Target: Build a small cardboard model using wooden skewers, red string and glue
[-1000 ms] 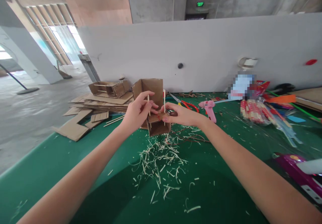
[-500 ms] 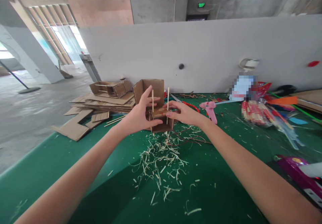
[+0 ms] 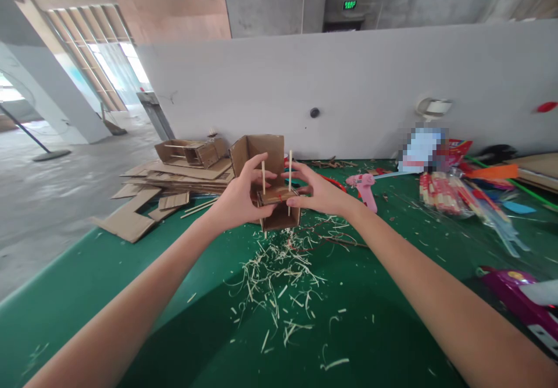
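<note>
A small cardboard box (image 3: pixel 282 220) with two wooden sticks standing up through its top panel is between my hands. My left hand (image 3: pixel 238 197) grips its left side, the thumb on the front of the panel and the other fingers behind the left stick (image 3: pixel 263 177). On the other side, my right hand (image 3: pixel 321 192) has its thumb at the panel's right front edge, its fingers curved behind the right stick (image 3: pixel 290 170). The fingertips behind the panel are partly hidden. Just behind stands a larger open cardboard piece (image 3: pixel 265 150).
Pale wood shavings (image 3: pixel 279 271) litter the green tabletop (image 3: pixel 192 341). Stacked cardboard sheets (image 3: pixel 187 177) and another cardboard model (image 3: pixel 192 152) lie left. At right are a pink glue gun (image 3: pixel 364 189), bagged sticks (image 3: pixel 440 193) and a purple power strip (image 3: pixel 518 301). A white partition (image 3: pixel 366 85) rises behind.
My right hand's fingers have lifted and spread a little around the right stick. My left index finger has shifted slightly. The box stays nearly in place.
</note>
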The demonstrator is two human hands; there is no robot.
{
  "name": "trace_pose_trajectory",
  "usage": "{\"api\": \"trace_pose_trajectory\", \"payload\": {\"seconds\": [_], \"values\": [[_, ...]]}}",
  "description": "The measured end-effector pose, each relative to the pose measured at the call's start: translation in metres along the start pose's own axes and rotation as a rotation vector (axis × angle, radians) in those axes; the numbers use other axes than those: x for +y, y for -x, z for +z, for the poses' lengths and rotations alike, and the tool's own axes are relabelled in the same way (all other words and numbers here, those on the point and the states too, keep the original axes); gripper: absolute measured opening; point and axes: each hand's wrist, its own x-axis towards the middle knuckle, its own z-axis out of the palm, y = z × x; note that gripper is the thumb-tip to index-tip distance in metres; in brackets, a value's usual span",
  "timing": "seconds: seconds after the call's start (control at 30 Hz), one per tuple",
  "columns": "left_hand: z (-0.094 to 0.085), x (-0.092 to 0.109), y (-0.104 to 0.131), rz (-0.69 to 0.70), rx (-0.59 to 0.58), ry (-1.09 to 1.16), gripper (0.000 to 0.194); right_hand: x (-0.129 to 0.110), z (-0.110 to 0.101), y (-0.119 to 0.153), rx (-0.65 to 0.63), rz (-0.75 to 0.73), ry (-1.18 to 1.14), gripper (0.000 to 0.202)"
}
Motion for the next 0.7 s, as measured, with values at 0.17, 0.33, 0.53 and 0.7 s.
{"api": "trace_pose_trajectory", "payload": {"seconds": [0.17,0.33,0.53,0.7], "values": [[-0.003,0.007,-0.001,0.006,0.013,0.039,0.08,-0.012,-0.001,0.002,-0.008,0.042,0.001,0.114],[-0.005,0.008,-0.001,0.02,-0.025,0.109,0.076,-0.035,-0.001,0.005,0.057,0.005,0.153,0.123],[-0.006,0.005,0.0,0.036,-0.065,0.136,0.08,-0.04,-0.001,0.005,0.025,0.001,0.179,0.11],[-0.006,0.002,0.001,0.024,-0.051,0.149,0.079,-0.034,0.0,0.005,0.034,0.001,0.187,0.096]]}}
